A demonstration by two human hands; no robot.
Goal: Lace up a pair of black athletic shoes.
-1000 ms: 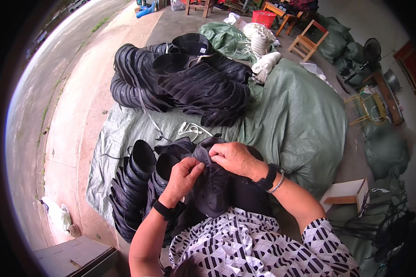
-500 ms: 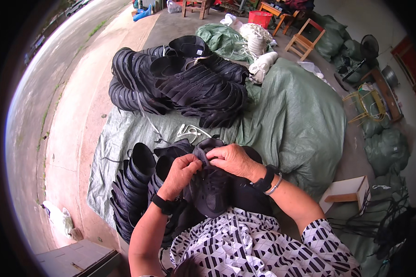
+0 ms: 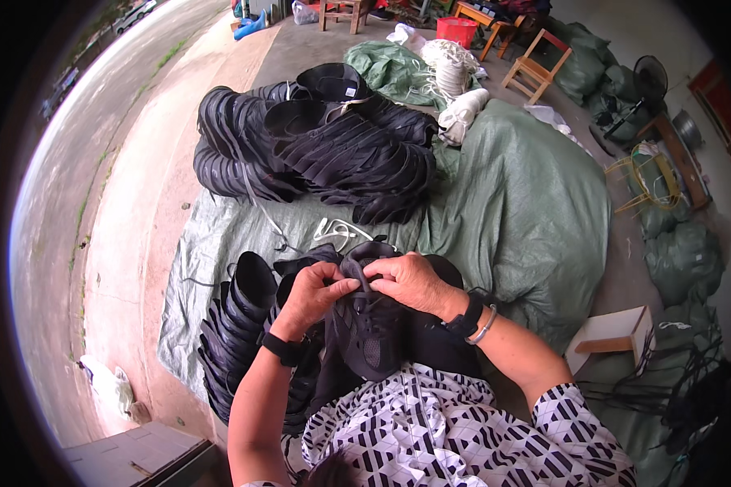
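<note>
A black shoe upper (image 3: pixel 369 345) with a mesh toe rests on my lap, its toe toward me and its collar away from me. My left hand (image 3: pixel 315 294) pinches at the left side of its lacing opening, thumb and forefinger pressed together. From the other side, my right hand (image 3: pixel 414 284) has its thumb and fingertips closed on the upper near the tongue. The two pinches lie almost tip to tip. Whether a dark lace is between the fingers is too small to make out. More black uppers (image 3: pixel 234 329) stand nested in rows beside my left arm.
A big heap of nested black uppers (image 3: pixel 325 146) lies ahead on a green tarp (image 3: pixel 219 239). White laces (image 3: pixel 339 233) lie before me. At the right are a bulging green sack (image 3: pixel 524 211), an open white box (image 3: pixel 613 337) and dark cords (image 3: pixel 666 381). A wooden chair (image 3: pixel 538 66) stands farther back.
My left hand has turned slightly, with its thumb now stretched across toward the right hand's fingertips. The right hand stays nearly in place, and the shoe upper has hardly moved.
</note>
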